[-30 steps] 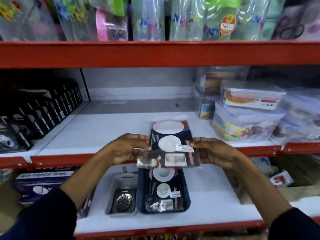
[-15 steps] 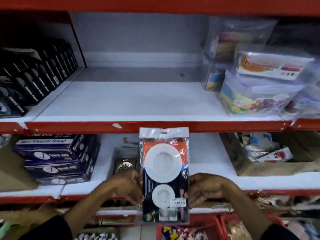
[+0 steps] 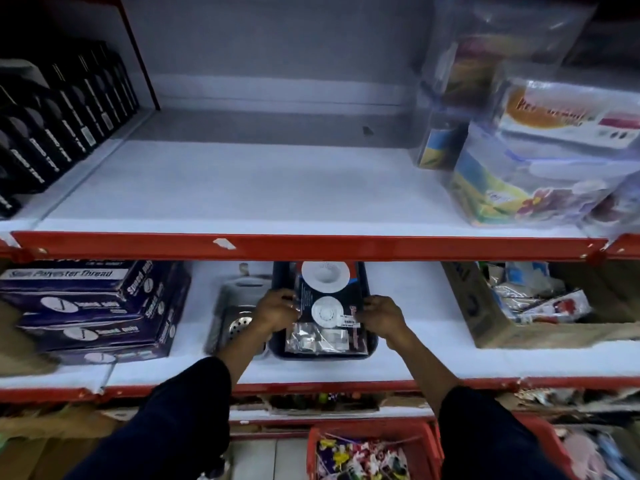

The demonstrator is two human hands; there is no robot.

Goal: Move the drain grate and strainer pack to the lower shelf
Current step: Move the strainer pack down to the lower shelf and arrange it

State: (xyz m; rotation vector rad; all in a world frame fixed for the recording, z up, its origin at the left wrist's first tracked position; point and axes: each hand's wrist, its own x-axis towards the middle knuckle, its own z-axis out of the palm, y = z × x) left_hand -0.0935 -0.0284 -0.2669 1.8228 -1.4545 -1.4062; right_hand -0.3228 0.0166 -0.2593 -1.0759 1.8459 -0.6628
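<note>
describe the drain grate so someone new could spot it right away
Find the lower shelf, white under the red rail. Between the stacked dark thread boxes and the dark tray lies the drain grate, the only bare grey metal piece, with a round perforated centre.

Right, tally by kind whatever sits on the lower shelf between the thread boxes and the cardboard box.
Drain grate: 1
Dark tray: 1
Strainer pack: 1 in view, held over the tray by the left hand and right hand
Total: 3
</note>
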